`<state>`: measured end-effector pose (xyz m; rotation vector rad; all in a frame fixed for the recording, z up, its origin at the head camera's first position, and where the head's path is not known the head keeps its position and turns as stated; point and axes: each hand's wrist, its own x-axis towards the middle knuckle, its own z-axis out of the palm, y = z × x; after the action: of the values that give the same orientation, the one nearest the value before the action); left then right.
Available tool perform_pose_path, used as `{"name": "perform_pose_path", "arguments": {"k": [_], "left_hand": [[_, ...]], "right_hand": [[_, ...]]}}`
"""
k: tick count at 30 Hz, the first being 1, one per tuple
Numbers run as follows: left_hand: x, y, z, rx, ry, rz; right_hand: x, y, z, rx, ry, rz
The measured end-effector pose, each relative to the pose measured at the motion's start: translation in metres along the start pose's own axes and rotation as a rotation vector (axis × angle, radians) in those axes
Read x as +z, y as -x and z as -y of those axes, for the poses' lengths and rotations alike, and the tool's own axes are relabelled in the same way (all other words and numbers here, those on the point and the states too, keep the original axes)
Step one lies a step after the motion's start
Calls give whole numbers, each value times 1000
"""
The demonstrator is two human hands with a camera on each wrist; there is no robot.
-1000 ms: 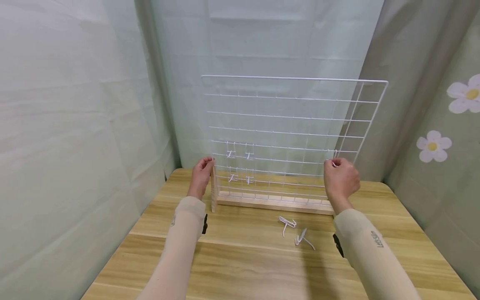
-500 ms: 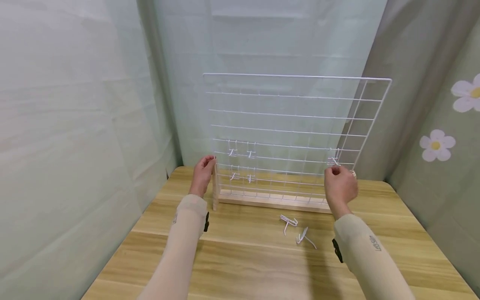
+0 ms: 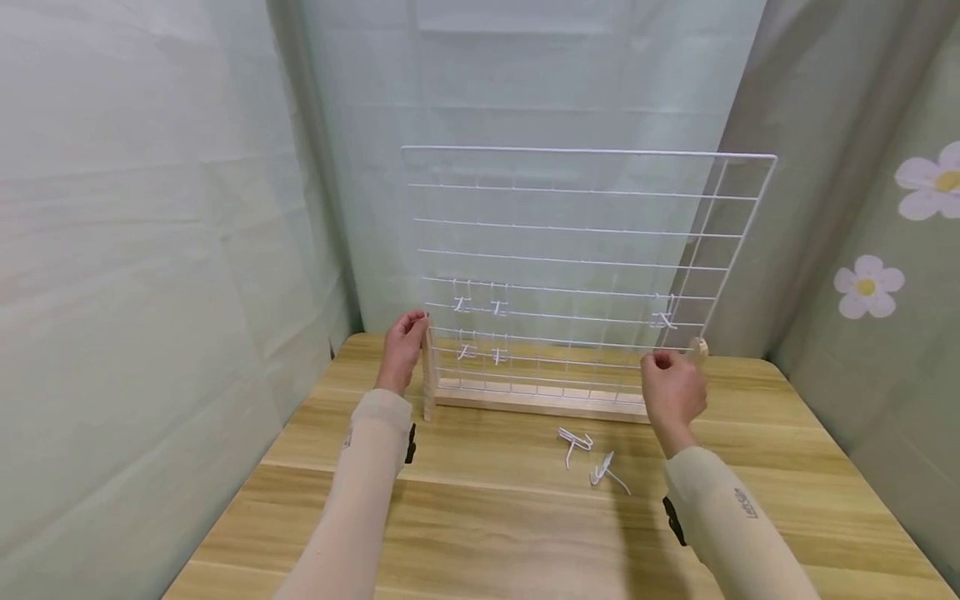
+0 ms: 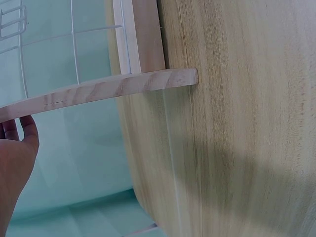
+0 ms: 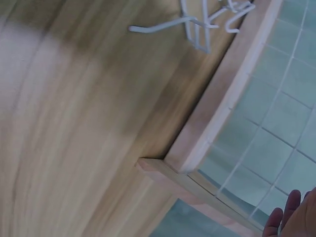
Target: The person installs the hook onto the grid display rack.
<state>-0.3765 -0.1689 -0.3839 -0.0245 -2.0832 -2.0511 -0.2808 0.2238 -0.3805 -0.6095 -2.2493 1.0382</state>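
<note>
My left hand (image 3: 401,350) grips the upper end of the wooden side post (image 3: 429,383) of a white wire grid rack (image 3: 570,292); in the left wrist view its fingers (image 4: 29,129) meet the post's outer edge. A white wire hook (image 3: 663,320) hangs at the grid's right side. Just below it my right hand (image 3: 673,396) holds nothing, its fingers loosely bent. On the grid's left part hang several more white hooks (image 3: 462,304) in two rows. Two loose hooks, a left one (image 3: 576,442) and a right one (image 3: 611,473), lie on the table in front.
A wooden base bar (image 3: 540,402) runs along the bottom of the grid, with the right side post (image 3: 701,348) partly behind the right hand. The wood-grain table (image 3: 487,533) carries the rack. Pale curtains (image 3: 187,250) surround it at the back and sides.
The right hand has let go of the hook, which now hangs on the grid, and has moved down below it. The left hand has stayed at the post.
</note>
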Motion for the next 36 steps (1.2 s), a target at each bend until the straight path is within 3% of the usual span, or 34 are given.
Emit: {"name": "perform_pose_path", "arguments": {"k": [18,20,27,36], "left_hand": [[-2,-3,-2,-40,12,-7],[-1,1,-9,-53,18,0],[1,-3,0,-21,2,-13],[1,-2,-1,-25,12,-16]], "right_hand": [[12,13,-37,-105,-67,44],[12,14,-41,-109,-68,55],[10,19,-51,-132,-84,101],[9,24,-66,-182,-103,128]]}}
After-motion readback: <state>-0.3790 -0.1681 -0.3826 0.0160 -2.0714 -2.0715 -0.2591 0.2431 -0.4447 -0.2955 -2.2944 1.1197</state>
